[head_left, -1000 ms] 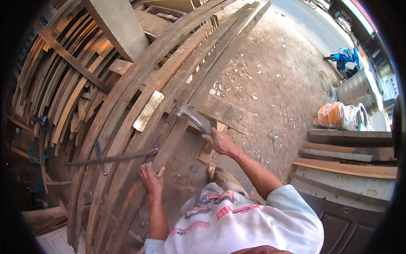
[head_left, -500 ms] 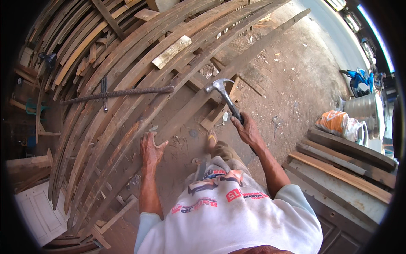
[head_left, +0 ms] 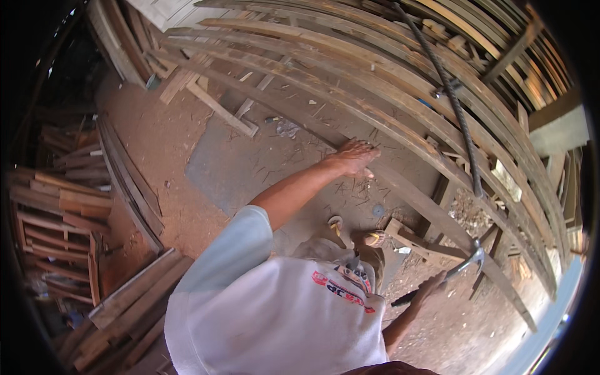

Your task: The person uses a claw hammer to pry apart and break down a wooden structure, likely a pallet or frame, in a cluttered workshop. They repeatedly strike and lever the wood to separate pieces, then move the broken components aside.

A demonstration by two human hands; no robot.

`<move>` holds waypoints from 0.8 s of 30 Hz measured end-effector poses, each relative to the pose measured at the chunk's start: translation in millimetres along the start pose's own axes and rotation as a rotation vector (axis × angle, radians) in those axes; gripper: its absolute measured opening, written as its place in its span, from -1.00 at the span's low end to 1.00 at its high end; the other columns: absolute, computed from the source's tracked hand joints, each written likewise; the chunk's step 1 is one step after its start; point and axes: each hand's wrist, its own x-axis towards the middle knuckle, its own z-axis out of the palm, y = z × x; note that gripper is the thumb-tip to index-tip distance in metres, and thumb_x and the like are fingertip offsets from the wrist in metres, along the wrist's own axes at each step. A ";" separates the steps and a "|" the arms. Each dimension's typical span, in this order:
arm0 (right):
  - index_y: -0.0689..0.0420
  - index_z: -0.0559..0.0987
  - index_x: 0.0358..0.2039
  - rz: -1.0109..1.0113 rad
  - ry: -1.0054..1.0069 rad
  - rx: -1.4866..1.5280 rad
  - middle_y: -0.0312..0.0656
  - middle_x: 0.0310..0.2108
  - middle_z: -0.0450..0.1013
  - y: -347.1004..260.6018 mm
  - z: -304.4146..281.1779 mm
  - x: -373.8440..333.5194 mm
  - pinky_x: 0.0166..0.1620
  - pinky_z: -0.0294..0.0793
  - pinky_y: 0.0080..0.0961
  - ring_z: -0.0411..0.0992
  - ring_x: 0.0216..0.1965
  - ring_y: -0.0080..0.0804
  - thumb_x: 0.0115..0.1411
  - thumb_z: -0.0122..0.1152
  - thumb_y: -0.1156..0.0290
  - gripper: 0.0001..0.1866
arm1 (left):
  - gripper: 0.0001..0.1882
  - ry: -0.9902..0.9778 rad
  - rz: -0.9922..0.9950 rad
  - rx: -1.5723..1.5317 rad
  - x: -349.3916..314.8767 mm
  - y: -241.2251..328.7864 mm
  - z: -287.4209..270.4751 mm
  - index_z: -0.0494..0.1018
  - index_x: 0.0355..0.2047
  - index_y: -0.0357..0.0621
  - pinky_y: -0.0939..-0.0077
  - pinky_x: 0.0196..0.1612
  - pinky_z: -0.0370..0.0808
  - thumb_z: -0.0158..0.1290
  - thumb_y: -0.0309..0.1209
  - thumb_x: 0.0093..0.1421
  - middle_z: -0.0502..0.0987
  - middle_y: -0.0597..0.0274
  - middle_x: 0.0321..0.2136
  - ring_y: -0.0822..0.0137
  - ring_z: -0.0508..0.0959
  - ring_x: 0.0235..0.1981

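Note:
My left hand (head_left: 356,157) rests over the nearest long wooden plank (head_left: 415,197), its fingers across the far side and the thumb on the near side. My right hand (head_left: 429,287) is closed around the dark handle of a claw hammer (head_left: 462,265). The steel head of the hammer is at the same plank, farther to the right; whether it touches the wood I cannot tell. Beyond this plank, several more long planks (head_left: 350,94) run side by side. A ridged iron bar (head_left: 451,94) lies across them.
Short boards joined in a frame (head_left: 219,109) lie on the ground beyond my left arm. Wood pieces (head_left: 62,212) are stacked at the far left, and boards (head_left: 140,300) lie by my left side. Scraps of wood (head_left: 350,194) litter the ground near my feet.
The view has swung left. My left hand, earlier raised with its thumb apart, is now on the nearest plank. The hammer is still in my right hand, its head now by that plank.

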 end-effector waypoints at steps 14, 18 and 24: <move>0.07 0.49 -0.27 -0.055 -0.115 0.042 -0.51 -0.60 0.21 -97.0 -30.5 -22.1 -0.60 0.17 -0.64 0.17 -0.64 -0.75 0.50 0.11 0.07 -0.67 | -0.14 -0.076 -0.089 0.032 8.3 37.1 -30.3 0.34 0.35 -0.18 -0.05 0.39 0.30 0.32 0.05 0.19 0.41 -0.21 0.31 -0.13 0.36 0.37; 0.32 0.50 -0.06 -0.179 -0.031 -0.276 0.28 -0.34 0.57 -79.9 -44.5 5.1 -0.17 0.49 -0.01 0.55 -0.29 0.30 0.47 0.12 0.16 -0.60 | 0.08 0.030 -0.154 -0.130 2.9 68.9 -37.0 0.30 0.38 -0.19 0.02 0.38 0.37 0.51 0.00 -0.09 0.42 -0.16 0.29 -0.13 0.40 0.33; 0.34 0.54 -0.08 -0.186 -0.294 -0.350 0.27 -0.34 0.57 -8.3 -109.6 51.1 -0.13 0.49 0.07 0.57 -0.22 0.28 0.43 0.13 -0.07 -0.42 | 0.11 0.041 0.215 0.048 57.2 296.0 8.1 0.19 0.44 -0.15 -0.16 0.47 0.13 0.47 0.02 -0.01 0.29 -0.08 0.38 -0.12 0.19 0.45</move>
